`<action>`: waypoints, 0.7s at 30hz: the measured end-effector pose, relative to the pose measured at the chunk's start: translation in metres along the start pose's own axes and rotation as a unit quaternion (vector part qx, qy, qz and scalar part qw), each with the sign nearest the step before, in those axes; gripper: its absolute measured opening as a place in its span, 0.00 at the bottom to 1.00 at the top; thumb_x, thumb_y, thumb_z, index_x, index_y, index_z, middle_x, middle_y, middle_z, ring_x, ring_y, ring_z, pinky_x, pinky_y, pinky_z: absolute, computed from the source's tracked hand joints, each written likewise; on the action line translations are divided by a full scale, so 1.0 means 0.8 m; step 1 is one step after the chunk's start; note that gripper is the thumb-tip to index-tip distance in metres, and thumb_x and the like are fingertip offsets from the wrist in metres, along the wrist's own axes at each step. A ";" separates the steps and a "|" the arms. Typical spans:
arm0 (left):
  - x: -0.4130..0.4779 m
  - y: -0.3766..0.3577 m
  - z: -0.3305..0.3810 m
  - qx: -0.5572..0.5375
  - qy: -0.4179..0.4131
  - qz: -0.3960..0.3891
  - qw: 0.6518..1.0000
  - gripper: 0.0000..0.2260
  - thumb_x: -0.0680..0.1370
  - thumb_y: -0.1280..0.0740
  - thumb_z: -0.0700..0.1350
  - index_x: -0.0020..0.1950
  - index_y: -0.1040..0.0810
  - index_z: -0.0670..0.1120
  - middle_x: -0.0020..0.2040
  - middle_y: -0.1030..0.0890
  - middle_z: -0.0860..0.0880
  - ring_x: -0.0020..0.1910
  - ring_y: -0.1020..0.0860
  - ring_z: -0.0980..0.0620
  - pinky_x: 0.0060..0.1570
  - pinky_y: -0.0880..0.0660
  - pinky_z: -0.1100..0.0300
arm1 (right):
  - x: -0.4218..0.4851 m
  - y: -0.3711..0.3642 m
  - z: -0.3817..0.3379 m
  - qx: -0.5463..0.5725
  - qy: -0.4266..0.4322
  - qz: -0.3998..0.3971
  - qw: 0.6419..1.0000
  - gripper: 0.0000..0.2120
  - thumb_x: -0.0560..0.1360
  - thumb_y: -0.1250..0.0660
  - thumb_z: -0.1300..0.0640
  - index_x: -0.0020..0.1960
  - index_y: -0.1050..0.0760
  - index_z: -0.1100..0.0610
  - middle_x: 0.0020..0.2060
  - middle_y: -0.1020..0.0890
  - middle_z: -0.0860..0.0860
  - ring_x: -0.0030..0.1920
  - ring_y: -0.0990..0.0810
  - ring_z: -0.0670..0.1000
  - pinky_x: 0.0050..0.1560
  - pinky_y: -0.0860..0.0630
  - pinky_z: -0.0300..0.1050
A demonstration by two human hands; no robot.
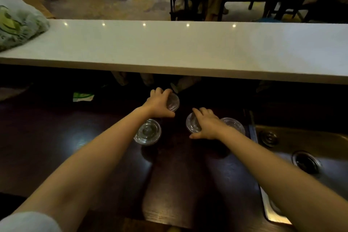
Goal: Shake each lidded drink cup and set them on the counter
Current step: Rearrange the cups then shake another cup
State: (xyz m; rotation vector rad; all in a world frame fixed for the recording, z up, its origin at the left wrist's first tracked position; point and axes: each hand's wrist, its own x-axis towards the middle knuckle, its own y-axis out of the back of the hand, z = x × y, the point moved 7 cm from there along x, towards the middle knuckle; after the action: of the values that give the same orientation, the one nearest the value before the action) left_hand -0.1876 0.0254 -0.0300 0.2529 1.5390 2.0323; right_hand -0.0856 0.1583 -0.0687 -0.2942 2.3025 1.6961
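Several clear lidded drink cups stand on the dark lower worktop (56,147), seen from above. My left hand (158,102) grips the far-left cup (174,102) from above, fingers curled around its lid. My right hand (204,125) is clamped over another cup (192,124) in the same way. A third cup (148,132) stands free just below my left wrist. A fourth cup (234,125) stands to the right, partly hidden behind my right wrist. The raised white counter (188,47) runs across the view beyond the cups.
A plastic bag with green print (17,22) lies on the counter's left end. A steel sink (301,156) with drains sits at the right of the worktop. A green and white packet (82,96) lies under the counter's overhang. Chairs and a table stand beyond the counter.
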 end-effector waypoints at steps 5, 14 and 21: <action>0.012 -0.024 -0.015 0.017 0.024 -0.012 0.999 0.42 0.66 0.26 0.52 0.74 0.43 0.47 0.69 0.39 0.40 0.68 0.40 0.39 0.63 0.34 0.46 | 0.000 0.002 0.001 0.003 0.004 0.009 1.000 0.49 0.66 0.27 0.42 0.76 0.51 0.58 0.72 0.41 0.57 0.71 0.42 0.58 0.71 0.38 0.51; 0.012 -0.044 -0.034 0.019 0.042 0.005 0.999 0.43 0.66 0.25 0.53 0.74 0.44 0.48 0.69 0.39 0.40 0.67 0.40 0.39 0.64 0.35 0.47 | -0.002 0.001 -0.001 0.014 0.004 0.025 1.000 0.48 0.66 0.27 0.43 0.75 0.49 0.56 0.70 0.39 0.56 0.69 0.40 0.57 0.70 0.38 0.50; 0.011 -0.048 -0.029 0.068 0.044 -0.009 0.997 0.44 0.68 0.28 0.58 0.76 0.49 0.48 0.72 0.42 0.41 0.70 0.41 0.40 0.66 0.38 0.47 | -0.018 -0.005 -0.015 0.000 0.019 0.024 1.000 0.48 0.66 0.27 0.43 0.75 0.49 0.57 0.70 0.38 0.56 0.69 0.39 0.57 0.68 0.36 0.50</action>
State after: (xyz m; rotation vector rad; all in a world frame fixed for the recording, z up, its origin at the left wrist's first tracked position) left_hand -0.1933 0.0176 -0.0751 0.2037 1.7311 1.9515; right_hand -0.0722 0.1457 -0.0640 -0.2761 2.3542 1.7280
